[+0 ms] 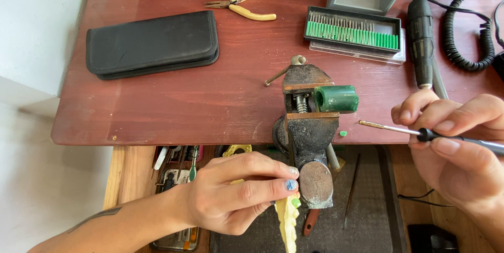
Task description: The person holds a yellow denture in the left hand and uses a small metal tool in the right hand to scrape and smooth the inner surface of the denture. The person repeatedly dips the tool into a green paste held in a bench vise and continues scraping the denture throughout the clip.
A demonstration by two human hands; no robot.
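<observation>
Gripping slim metal tool [399,129], right hand [457,143].

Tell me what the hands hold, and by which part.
Left hand pinches the cream carved piece at its upper end; right hand grips the thin hand tool near its black collar.

There is only one view, from a camera on the person's head, tipped steeply down over the near edge of a reddish wooden table [173,101]. It sits close: the left hand [236,192] fills the lower middle and the right hand [457,148] is cut by the right border. Beyond the hands, farther from the wearer, the tabletop runs to the upper edge. Left of the left hand, pale floor shows past the table's side. With no second view, nothing is shared.
</observation>
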